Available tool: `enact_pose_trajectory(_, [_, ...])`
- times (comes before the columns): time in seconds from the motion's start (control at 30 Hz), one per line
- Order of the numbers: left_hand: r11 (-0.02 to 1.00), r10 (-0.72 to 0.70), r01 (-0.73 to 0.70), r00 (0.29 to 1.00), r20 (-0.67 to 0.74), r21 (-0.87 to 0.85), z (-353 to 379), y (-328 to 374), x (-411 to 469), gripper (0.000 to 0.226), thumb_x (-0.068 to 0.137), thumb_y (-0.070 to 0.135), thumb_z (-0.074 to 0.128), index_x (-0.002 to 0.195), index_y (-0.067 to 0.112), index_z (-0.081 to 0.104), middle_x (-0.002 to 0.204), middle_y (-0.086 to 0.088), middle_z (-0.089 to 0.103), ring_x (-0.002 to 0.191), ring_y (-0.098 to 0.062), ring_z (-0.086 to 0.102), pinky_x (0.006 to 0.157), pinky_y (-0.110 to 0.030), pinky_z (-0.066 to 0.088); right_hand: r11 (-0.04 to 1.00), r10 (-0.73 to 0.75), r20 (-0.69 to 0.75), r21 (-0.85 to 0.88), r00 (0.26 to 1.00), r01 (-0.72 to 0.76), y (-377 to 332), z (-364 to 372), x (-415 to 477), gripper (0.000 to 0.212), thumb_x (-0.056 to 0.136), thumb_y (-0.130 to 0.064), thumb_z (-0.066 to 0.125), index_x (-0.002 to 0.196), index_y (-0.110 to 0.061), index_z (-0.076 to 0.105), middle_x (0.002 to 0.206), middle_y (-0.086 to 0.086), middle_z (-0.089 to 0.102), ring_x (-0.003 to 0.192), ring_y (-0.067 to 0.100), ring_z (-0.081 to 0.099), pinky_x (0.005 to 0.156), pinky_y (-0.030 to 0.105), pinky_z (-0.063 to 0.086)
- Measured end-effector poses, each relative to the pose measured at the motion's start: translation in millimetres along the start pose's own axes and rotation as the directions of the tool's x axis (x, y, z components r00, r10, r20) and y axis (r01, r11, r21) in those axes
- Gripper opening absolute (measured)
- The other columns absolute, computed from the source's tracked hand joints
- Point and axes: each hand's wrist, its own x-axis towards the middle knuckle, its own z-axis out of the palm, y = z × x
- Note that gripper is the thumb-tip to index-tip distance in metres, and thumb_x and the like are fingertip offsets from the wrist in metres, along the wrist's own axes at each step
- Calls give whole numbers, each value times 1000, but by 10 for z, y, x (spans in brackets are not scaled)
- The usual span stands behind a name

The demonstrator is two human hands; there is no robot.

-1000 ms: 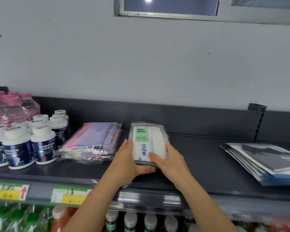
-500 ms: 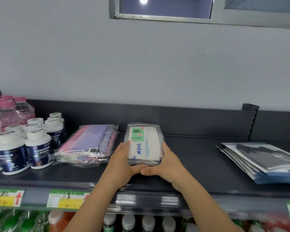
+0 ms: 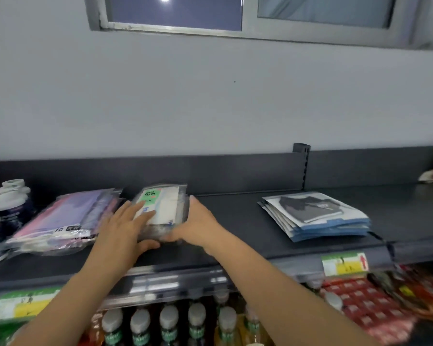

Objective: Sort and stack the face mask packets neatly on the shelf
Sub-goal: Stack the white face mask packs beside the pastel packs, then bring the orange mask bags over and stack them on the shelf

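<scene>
Plastic bottles (image 3: pixel 3 213) stand far left on the shelf (image 3: pixel 235 221). Next lies the pink and purple pack pile (image 3: pixel 60 218). Just beside it sits my white mask pile (image 3: pixel 160 211). A moment ago my left hand (image 3: pixel 121 229) gripped its side; now it lies flat on top, fingers spread, thumb at the front edge. My right hand (image 3: pixel 198 227) still presses the right side, fingers curled against it. I think I am squaring the pile. Well apart on the right waits the blue pile (image 3: pixel 315 217).
</scene>
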Motion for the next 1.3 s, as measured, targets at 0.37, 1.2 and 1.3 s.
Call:
enact_pose_trajectory(0.37, [939,308,-313,950,-52,-144,33,2561,77,42,77,52,67,103,20,72,102,1,72,91,-23,67,74,-35,55,936,-139,-316,-351,939,20,1031,-2136,-1454,67,91,-25,60,148,-22,25,150,-6,32,133,13,37,104,20,29])
enact_pose_trajectory(1.2, [529,538,-231,835,112,-816,1050,7140,943,74,87,48,58,148,22,24,148,5,38,134,-14,36,107,-31,32,795,178,-773,-251,608,-552,3229,-5352,-3546,49,87,-21,65,133,-19,51,131,-4,56,120,9,51,95,17,36])
enact_pose_trajectory(1.3, [452,488,13,833,259,-892,1295,7528,1300,80,87,46,59,150,18,17,153,1,30,137,-17,33,108,-33,32,797,217,-798,-188,563,-574,3492,-5720,-3355,52,86,-25,66,134,-19,49,132,-6,55,119,9,52,100,25,41])
